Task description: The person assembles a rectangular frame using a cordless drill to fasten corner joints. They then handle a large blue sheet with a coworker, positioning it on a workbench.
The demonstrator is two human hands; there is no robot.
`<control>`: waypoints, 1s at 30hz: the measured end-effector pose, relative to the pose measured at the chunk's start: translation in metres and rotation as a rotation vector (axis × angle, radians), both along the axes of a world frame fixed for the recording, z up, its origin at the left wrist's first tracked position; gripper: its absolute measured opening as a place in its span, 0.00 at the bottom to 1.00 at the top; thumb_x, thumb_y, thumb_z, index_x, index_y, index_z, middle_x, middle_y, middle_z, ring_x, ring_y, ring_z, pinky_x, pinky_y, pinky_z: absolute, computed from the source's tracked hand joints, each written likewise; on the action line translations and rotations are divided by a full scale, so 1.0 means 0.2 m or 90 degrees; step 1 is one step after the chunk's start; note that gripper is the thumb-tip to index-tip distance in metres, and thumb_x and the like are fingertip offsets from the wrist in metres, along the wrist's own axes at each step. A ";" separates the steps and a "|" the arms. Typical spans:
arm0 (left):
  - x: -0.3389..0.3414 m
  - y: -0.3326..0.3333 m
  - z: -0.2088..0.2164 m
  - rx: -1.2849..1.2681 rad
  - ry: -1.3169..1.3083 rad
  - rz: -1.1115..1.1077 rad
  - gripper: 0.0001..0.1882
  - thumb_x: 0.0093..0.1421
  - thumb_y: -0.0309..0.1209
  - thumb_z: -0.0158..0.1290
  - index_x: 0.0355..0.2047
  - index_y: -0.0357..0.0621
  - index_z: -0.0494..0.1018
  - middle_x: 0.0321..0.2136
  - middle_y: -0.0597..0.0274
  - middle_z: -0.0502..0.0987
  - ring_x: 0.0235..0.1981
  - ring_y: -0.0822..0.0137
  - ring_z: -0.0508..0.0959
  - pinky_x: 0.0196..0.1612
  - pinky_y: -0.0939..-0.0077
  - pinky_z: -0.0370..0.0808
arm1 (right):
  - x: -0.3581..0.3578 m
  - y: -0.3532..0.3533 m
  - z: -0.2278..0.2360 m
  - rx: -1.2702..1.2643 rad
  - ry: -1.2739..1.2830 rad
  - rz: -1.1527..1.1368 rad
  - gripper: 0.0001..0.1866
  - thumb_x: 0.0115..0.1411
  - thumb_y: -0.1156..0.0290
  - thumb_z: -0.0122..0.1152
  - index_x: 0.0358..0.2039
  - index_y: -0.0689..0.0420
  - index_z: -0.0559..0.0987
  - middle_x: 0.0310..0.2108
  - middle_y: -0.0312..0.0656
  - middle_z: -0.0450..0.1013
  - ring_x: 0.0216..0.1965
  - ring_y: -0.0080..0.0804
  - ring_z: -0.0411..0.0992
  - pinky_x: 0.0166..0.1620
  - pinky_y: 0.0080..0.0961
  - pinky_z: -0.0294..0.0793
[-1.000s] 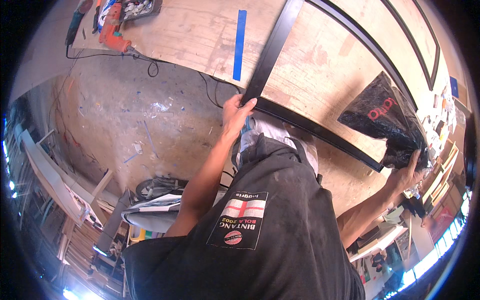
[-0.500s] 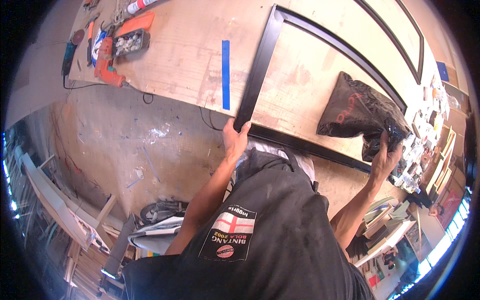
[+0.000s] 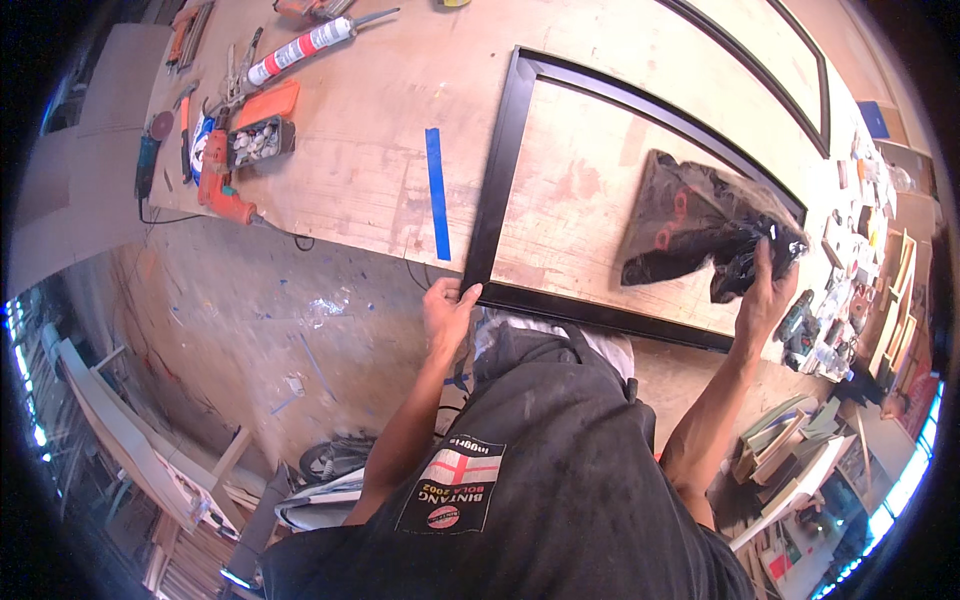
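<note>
A black rectangular frame (image 3: 497, 160) lies on the wooden workbench (image 3: 380, 110), its near side along the bench edge. My left hand (image 3: 450, 312) grips the frame's near left corner, thumb on top. In my right hand (image 3: 768, 300) is the bunched end of a dark plastic bag (image 3: 690, 215), gathered between the fingers. The bag lies over the bare wood inside the frame, toward its right end, and covers part of the frame's near right area. What the bag contains, if anything, cannot be seen. A strip of blue tape (image 3: 438, 195) is on the bench left of the frame.
At the bench's left are an orange drill (image 3: 217, 170), a box of small pieces (image 3: 262, 142), a caulking tube (image 3: 303, 50) and an angle grinder (image 3: 150, 155). Another black frame (image 3: 822, 90) lies at the far right. Clutter (image 3: 845, 270) crowds the right end.
My view has shifted, so the bench appears lower and more tools show at the top. The bag's shape has changed under my right hand, while my left hand stays at the frame's corner.
</note>
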State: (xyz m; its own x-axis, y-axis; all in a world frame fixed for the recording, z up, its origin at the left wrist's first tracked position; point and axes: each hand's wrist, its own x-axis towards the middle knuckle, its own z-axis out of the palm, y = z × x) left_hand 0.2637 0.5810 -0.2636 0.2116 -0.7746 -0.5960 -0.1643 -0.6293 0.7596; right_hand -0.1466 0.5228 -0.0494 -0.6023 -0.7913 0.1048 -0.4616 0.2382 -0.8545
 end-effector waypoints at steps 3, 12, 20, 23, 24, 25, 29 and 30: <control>0.00 -0.09 0.15 -0.038 -0.174 -0.100 0.23 0.52 0.30 0.72 0.44 0.36 0.75 0.33 0.53 0.81 0.34 0.60 0.82 0.37 0.65 0.78 | -0.04 -0.03 -0.03 -0.045 -0.124 -0.038 0.20 0.71 0.66 0.60 0.58 0.64 0.74 0.52 0.40 0.75 0.52 0.25 0.71 0.59 0.25 0.66; -0.31 -0.49 0.21 -0.350 -0.471 -0.473 0.46 0.56 0.44 0.66 0.72 0.49 0.58 0.73 0.61 0.56 0.73 0.54 0.56 0.65 0.26 0.51 | -0.31 0.31 -0.71 0.324 0.060 -0.007 0.33 0.65 0.63 0.66 0.65 0.65 0.68 0.59 0.60 0.72 0.62 0.54 0.69 0.64 0.41 0.65; -0.61 -1.30 0.13 -0.372 -0.591 -0.558 0.47 0.62 0.55 0.57 0.76 0.55 0.51 0.77 0.72 0.48 0.76 0.55 0.50 0.65 0.12 0.39 | 0.00 0.22 -0.72 0.365 0.301 -0.116 0.49 0.61 0.49 0.70 0.71 0.64 0.57 0.68 0.67 0.55 0.69 0.63 0.56 0.68 0.51 0.59; -0.65 -1.45 0.11 -0.386 -0.631 -0.582 0.46 0.63 0.56 0.55 0.75 0.56 0.52 0.76 0.72 0.49 0.76 0.55 0.50 0.65 0.13 0.40 | -0.07 0.24 -0.84 0.374 0.269 -0.206 0.49 0.61 0.48 0.69 0.71 0.66 0.57 0.68 0.68 0.54 0.69 0.64 0.55 0.69 0.50 0.58; -0.66 -1.48 0.09 -0.392 -0.642 -0.588 0.46 0.63 0.57 0.55 0.75 0.56 0.52 0.76 0.72 0.50 0.76 0.56 0.50 0.64 0.13 0.41 | -0.08 0.22 -0.84 0.365 0.254 -0.234 0.50 0.61 0.48 0.68 0.71 0.67 0.57 0.68 0.68 0.54 0.69 0.64 0.55 0.69 0.50 0.58; -0.65 -1.49 0.06 -0.401 -0.636 -0.584 0.45 0.63 0.56 0.56 0.75 0.56 0.53 0.76 0.72 0.51 0.76 0.55 0.51 0.64 0.15 0.42 | -0.09 0.23 -0.83 0.389 0.263 -0.263 0.50 0.61 0.48 0.68 0.70 0.69 0.58 0.66 0.68 0.56 0.68 0.63 0.56 0.69 0.50 0.57; -0.64 -1.49 0.01 -0.458 -0.603 -0.563 0.43 0.63 0.53 0.58 0.73 0.56 0.57 0.75 0.70 0.55 0.74 0.54 0.54 0.64 0.21 0.47 | -0.14 0.27 -0.83 0.418 0.108 -0.314 0.49 0.62 0.45 0.67 0.69 0.70 0.60 0.59 0.64 0.65 0.62 0.57 0.65 0.66 0.44 0.62; -0.64 -1.49 0.01 -0.472 -0.595 -0.551 0.42 0.62 0.52 0.59 0.73 0.56 0.59 0.74 0.70 0.57 0.74 0.54 0.54 0.64 0.23 0.48 | -0.15 0.28 -0.83 0.425 0.105 -0.328 0.48 0.62 0.46 0.67 0.68 0.70 0.62 0.56 0.62 0.67 0.58 0.54 0.69 0.62 0.44 0.66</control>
State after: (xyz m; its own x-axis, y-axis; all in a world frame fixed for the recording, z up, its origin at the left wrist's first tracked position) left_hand 0.1364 0.2827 -0.2626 -0.3900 -0.9179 0.0736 -0.8792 0.3950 0.2665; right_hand -0.1762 0.5779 -0.2144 -0.9215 -0.3505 -0.1673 -0.2639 0.8812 -0.3922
